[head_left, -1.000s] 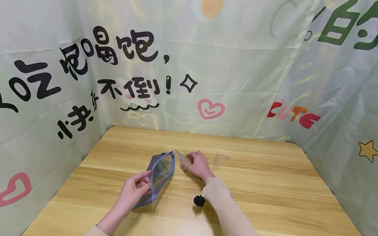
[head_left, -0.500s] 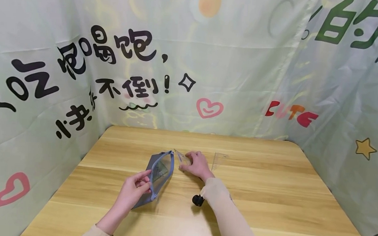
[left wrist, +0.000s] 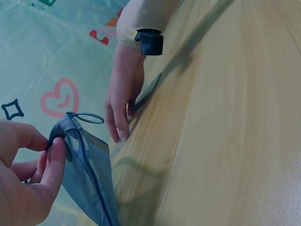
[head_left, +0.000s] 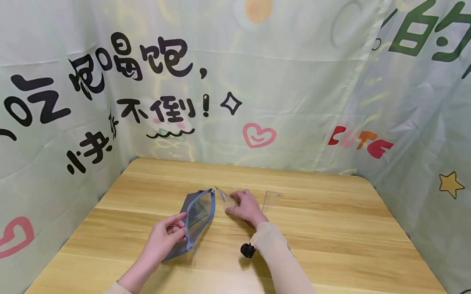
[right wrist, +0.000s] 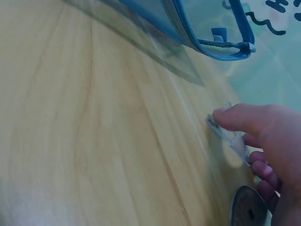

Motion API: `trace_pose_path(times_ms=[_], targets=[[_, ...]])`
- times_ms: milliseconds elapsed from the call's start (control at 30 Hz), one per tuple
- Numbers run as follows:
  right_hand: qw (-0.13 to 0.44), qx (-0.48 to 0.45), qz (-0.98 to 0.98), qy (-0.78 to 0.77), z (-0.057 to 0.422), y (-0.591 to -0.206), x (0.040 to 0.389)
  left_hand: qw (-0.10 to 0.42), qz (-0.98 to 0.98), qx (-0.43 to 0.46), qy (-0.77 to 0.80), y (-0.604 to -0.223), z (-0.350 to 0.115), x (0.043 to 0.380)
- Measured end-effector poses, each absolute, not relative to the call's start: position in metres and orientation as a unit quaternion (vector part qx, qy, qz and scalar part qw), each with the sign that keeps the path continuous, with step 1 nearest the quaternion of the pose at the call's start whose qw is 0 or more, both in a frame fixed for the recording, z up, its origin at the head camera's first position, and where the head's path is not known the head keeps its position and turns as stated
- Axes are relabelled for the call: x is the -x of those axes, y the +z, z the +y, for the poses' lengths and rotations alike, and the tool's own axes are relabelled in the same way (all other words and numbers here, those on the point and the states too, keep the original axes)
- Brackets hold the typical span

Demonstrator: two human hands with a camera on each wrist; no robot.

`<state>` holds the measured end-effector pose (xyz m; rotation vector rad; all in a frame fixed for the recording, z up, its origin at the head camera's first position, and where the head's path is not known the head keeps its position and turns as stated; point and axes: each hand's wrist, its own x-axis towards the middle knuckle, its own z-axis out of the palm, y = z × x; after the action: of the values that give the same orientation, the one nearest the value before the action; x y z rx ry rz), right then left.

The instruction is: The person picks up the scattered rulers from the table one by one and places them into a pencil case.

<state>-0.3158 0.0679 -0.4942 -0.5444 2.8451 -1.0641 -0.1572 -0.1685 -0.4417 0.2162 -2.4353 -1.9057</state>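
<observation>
My left hand (head_left: 166, 231) pinches the rim of a blue mesh zip pouch (head_left: 175, 252) between thumb and fingers. The pouch's mouth gapes toward the right, and a clear, dark-marked piece (head_left: 198, 214) shows inside. Just right of the pouch, my right hand (head_left: 246, 206) grips a clear set square (head_left: 224, 199), thumb on its near edge and fingers at the far side. In the right wrist view, the thumb lies over a corner of this set square (right wrist: 231, 139). Beneath that palm sits a rounded, clear plate with markings (right wrist: 248, 209), partly hidden by the hand.
Another clear ruler-like piece (head_left: 272, 197) with an angled outline lies on the wooden table (head_left: 334, 239) right of my right hand. A small black camera (head_left: 248, 250) is strapped at the right wrist. Printed cloth walls (head_left: 301, 93) stand along the table's back and sides.
The right thumb has slid slightly nearer to me along the set square. My left hand keeps its pinch on the pouch; the head view has shifted a little.
</observation>
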Motion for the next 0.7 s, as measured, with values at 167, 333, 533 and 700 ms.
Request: trace_pose_path(times_ms=[167,333,533,700], targets=[[0.025,0.18,0.921,-0.343,0.069,-0.4877,0.3108,0.022,-0.787,-0.068,-0.612,-0.4412,-0.1681,0.1567],[0.006,0.186,0.931,-0.314,0.0673,-0.4875,0.3063,0.024,-0.789,-0.07,-0.61,-0.442,-0.1669,0.156],[-0.007,0.185,0.936,-0.3,0.0665,-0.4902,0.3056,0.024,-0.787,-0.069,-0.612,-0.4417,-0.1663,0.1561],[-0.004,0.174,0.939,-0.297,0.0652,-0.4904,0.3062,0.024,-0.785,-0.064,-0.616,-0.4414,-0.1669,0.1565]])
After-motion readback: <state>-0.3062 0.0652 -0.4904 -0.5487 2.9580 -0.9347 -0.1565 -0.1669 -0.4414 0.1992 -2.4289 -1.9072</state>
